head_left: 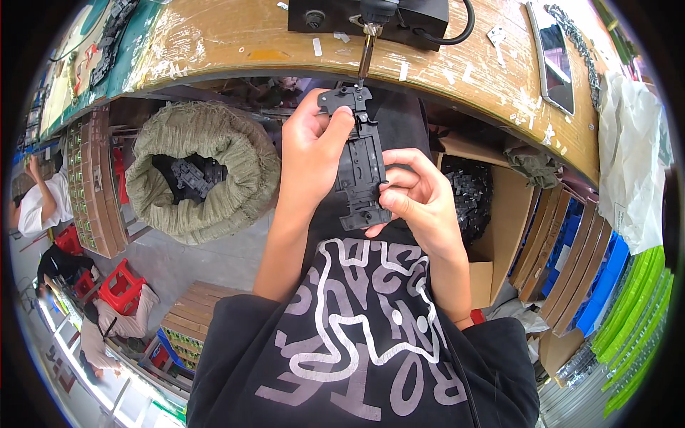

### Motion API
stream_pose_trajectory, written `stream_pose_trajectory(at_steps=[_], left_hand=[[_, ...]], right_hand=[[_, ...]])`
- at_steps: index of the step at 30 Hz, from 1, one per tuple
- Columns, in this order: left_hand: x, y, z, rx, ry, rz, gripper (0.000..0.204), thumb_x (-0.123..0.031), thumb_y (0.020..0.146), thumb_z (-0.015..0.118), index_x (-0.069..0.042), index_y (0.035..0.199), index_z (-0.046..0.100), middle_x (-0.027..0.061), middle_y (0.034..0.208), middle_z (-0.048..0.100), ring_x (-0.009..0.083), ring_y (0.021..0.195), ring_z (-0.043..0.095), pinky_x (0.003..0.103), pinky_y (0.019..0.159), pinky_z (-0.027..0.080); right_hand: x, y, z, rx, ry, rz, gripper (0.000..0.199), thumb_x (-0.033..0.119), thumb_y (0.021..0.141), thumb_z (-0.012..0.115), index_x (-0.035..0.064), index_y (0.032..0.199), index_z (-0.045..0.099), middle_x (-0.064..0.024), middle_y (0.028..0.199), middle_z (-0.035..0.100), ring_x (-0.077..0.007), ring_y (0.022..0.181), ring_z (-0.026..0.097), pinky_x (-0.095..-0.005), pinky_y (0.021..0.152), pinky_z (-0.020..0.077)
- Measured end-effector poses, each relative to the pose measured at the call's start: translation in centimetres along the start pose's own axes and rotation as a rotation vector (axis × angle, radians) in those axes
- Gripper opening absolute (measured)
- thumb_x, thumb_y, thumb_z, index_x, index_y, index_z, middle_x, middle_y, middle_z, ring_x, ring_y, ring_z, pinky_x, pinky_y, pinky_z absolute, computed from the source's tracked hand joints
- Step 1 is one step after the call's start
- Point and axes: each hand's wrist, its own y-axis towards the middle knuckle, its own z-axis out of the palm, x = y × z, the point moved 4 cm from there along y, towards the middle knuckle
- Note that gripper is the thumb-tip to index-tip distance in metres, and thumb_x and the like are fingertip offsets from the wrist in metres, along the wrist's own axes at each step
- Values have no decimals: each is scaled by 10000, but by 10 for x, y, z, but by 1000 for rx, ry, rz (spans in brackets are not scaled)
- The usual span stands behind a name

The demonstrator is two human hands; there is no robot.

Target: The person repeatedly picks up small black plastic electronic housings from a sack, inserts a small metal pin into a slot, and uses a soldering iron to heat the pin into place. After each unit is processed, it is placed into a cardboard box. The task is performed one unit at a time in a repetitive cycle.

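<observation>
I count one left hand (317, 139), one right hand (419, 187), one black part (364, 167) and one screwdriver (367, 53). Far side: one tabletop (235, 36), one black box (357, 16), one screen (556, 60) rightward. Left: one sack (239, 132), at least two red stools (120, 289). Right: one open carton (515, 207).

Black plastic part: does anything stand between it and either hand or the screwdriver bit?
Nothing visible: the left hand and right hand hold the black plastic part, its upper end by the screwdriver bit.

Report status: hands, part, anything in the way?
Left hand gripping black plastic part, upper end; right hand holding lower end. Upper end at screwdriver bit, contact unclear. No obstruction seen.
</observation>
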Motion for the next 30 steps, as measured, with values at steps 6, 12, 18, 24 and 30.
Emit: stream_pose_trajectory(at_steps=[6,12,18,24,30], left_hand=[[-1,-2,1,20,-19,0,86,-51,814,499,-3,885,500,11,700,559,23,585,478,182,498,386],[-3,-3,3,7,-14,22,90,-47,815,495,2,890,500,16,700,563,29,588,486,189,504,394],[-6,-3,4,-1,28,6,89,-42,814,493,4,889,501,20,703,569,28,585,487,186,496,392],[-6,-2,3,3,51,24,91,-37,808,493,7,888,498,17,696,563,25,579,479,185,488,385],[-12,-2,4,-5,72,13,88,-30,804,493,16,880,496,16,698,558,23,584,474,182,489,378]], right_hand=[[-1,-2,0,-5,-3,-5,369,-20,760,571,-35,1086,399,-123,844,550,-181,763,583,-320,567,560],[0,-3,0,-8,11,-20,369,-29,753,574,-40,1081,405,-123,840,547,-184,759,583,-320,570,561],[0,-2,-1,-19,26,-18,372,-36,747,579,-43,1078,410,-121,834,545,-187,753,583,-317,569,560],[0,0,0,-16,24,-13,372,-42,745,578,-45,1077,411,-116,826,542,-186,751,584,-313,565,559],[-2,1,-1,-16,33,-11,368,-48,747,572,-51,1077,409,-128,834,551,-187,743,589,-308,554,556]])
